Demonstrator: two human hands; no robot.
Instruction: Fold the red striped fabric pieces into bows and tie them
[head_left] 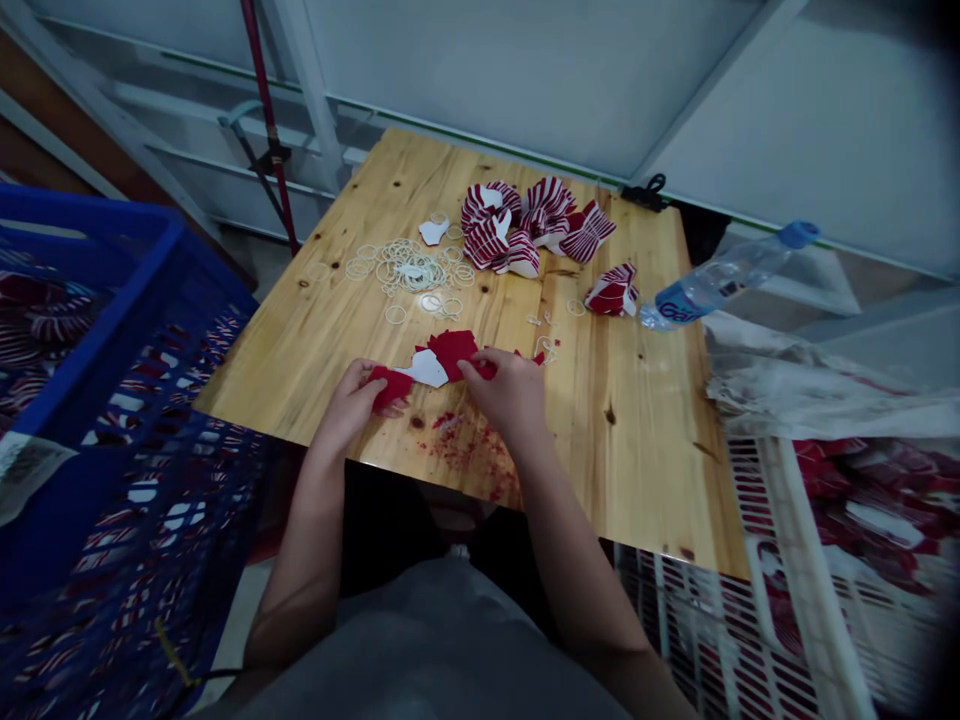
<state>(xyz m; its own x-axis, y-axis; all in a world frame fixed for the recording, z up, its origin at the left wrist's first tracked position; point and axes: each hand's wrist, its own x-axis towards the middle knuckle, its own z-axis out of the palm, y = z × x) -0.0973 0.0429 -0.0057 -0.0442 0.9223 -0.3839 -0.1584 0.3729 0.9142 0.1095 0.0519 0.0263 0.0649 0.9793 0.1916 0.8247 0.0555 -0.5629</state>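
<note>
On the wooden table [637,440] my left hand [352,398] pinches the left end of a red and white fabric piece [439,360]. My right hand [510,390] grips the right end of the same piece, fingers closed on it. The piece lies flat on the table between both hands. Beyond it lies a heap of white elastic rings [409,270]. A pile of red and white striped bundles [525,230] sits at the far side, with one single bundle [613,292] apart to the right.
A blue plastic crate [112,330] with striped pieces stands at the left. A water bottle [720,280] lies at the table's right edge. A white crate [825,580] with more pieces is at the right. Red scraps [472,445] dot the near edge.
</note>
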